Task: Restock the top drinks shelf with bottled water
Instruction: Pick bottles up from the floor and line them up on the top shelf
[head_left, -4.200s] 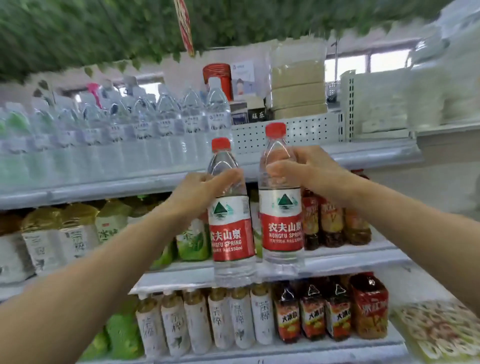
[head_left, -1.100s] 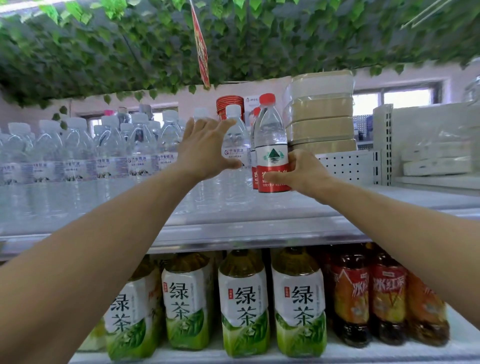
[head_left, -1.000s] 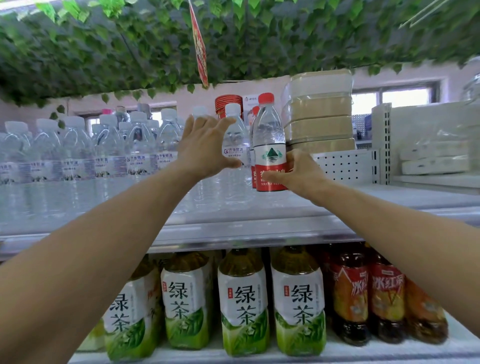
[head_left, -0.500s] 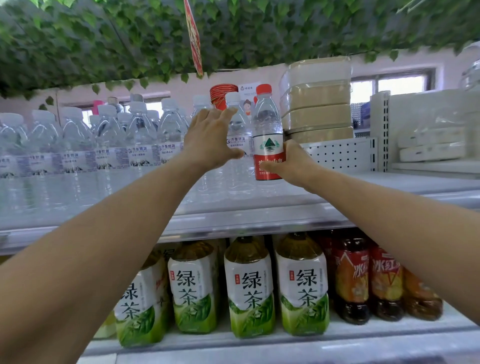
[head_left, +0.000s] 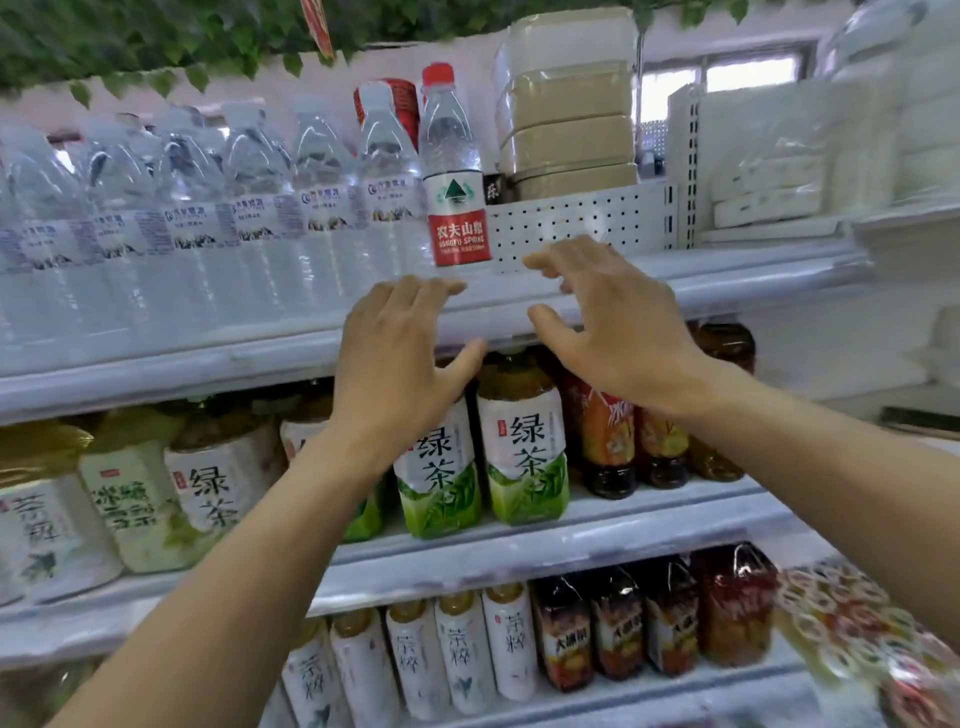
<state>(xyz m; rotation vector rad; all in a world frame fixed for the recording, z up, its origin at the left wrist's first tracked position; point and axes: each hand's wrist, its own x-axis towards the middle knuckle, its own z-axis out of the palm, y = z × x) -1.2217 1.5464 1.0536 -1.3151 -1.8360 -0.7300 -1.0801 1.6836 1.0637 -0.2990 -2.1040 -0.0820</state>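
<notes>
I found the red-label water bottle (head_left: 457, 208) upright on the top shelf (head_left: 753, 280), right of the clear bottles (head_left: 249, 218). Left hand (head_left: 400, 364) and right hand (head_left: 608, 332) hovered below it, fingers spread and holding nothing.

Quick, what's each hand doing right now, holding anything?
Left hand: open, holding nothing.
Right hand: open, holding nothing.

Stock count, shelving unit.
One clear plastic water bottle with red cap and red label (head_left: 457, 208); at least six clear white-capped water bottles (head_left: 322, 208) (row blurred); four stacked tan flat packs (head_left: 566, 140); three white shelf tiers (head_left: 753, 280); two hands: left hand (head_left: 395, 364), right hand (head_left: 613, 332).
</notes>
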